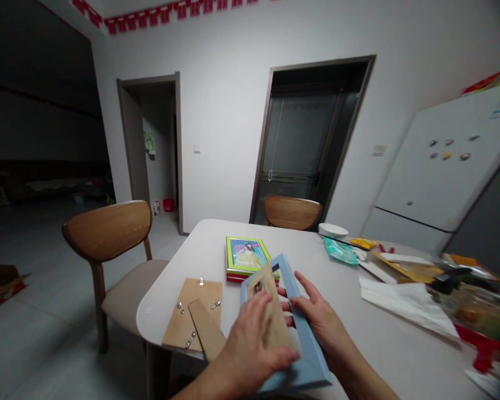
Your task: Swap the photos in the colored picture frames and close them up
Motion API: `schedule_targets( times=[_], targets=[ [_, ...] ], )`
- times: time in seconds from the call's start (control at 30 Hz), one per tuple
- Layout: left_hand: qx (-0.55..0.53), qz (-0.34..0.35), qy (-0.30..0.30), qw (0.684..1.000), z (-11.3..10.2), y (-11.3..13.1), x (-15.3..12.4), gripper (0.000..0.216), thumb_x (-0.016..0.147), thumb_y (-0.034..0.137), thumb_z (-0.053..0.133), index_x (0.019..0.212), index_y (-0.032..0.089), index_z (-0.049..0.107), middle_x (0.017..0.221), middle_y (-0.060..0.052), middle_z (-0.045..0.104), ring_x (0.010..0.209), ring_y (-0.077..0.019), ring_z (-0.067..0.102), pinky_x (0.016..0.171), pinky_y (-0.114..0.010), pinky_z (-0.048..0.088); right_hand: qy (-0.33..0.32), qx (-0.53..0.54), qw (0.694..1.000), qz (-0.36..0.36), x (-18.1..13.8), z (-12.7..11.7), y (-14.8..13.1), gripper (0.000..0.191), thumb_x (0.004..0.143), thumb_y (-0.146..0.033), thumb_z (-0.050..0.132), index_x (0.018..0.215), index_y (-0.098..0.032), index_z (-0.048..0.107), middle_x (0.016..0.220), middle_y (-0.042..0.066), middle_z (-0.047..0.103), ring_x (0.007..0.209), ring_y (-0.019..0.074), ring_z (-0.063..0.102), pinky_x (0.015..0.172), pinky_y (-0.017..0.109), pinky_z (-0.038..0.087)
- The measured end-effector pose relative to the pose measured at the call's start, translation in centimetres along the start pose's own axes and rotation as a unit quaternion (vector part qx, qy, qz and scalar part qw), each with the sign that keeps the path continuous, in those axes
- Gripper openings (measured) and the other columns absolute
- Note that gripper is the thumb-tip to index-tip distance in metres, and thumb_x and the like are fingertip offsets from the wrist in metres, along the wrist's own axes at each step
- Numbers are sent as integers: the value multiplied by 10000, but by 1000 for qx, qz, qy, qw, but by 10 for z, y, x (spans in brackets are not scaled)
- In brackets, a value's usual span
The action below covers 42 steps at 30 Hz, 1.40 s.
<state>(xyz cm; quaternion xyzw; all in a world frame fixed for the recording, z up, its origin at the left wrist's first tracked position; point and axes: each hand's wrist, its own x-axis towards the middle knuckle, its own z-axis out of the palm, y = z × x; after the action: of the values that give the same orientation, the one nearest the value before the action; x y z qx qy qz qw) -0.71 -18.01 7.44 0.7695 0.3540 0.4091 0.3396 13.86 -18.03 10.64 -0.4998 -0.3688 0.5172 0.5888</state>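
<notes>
A light blue picture frame (310,347) is tilted up over the near part of the table, gripped along its right side by my right hand (316,311). Fingers of that hand reach through the frame's opening. My left hand (254,344) is closed on a thin beige panel (277,316), which stands at a slant within the blue frame. Part of a small printed picture (257,286) shows on the panel's upper part. To the left lies a wooden frame back (181,319) with metal clips and a stand leg (204,325).
Behind the blue frame sits a stack of frames, a green-edged one (248,255) on top. The white table (208,239) bears a bowl (333,230), a teal packet (340,250), a white paper (404,303) and clutter at right. Wooden chairs (108,230) stand left and behind.
</notes>
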Motion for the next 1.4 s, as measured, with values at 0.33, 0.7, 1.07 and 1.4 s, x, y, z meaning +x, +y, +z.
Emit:
schedule_targets(
  times=[0.33,0.7,1.07,1.4],
  targets=[
    [76,-32,170,982,-38,-19,-14,313,739,172,435,1047,192,484,856,-39,553,728,-165,539,640,-256,455,24,-239,971,1,22,-56,30,671,654,-330,510,1252,-132,280,616,-18,569,485,110,493,439,211,356],
    [179,-137,87,970,-36,-71,-48,269,722,191,436,975,198,526,804,-23,582,738,-181,542,656,-249,389,111,-583,804,-37,47,-104,78,526,674,-370,384,1104,-100,519,868,90,625,773,208,581,730,287,398],
    [224,-19,47,973,-19,-62,-46,338,699,146,434,1029,170,504,1061,-99,530,1004,-231,459,872,-371,359,91,-644,757,-58,42,-109,81,482,721,-351,361,1099,-88,507,955,123,603,876,220,560,811,315,379],
    [272,-59,-128,952,7,-56,-39,680,543,99,482,1215,136,391,1317,-132,308,1213,-298,239,996,-485,175,103,-644,755,-70,42,-110,86,456,727,-326,380,1101,-95,503,966,121,597,874,215,556,811,311,382]
  ],
)
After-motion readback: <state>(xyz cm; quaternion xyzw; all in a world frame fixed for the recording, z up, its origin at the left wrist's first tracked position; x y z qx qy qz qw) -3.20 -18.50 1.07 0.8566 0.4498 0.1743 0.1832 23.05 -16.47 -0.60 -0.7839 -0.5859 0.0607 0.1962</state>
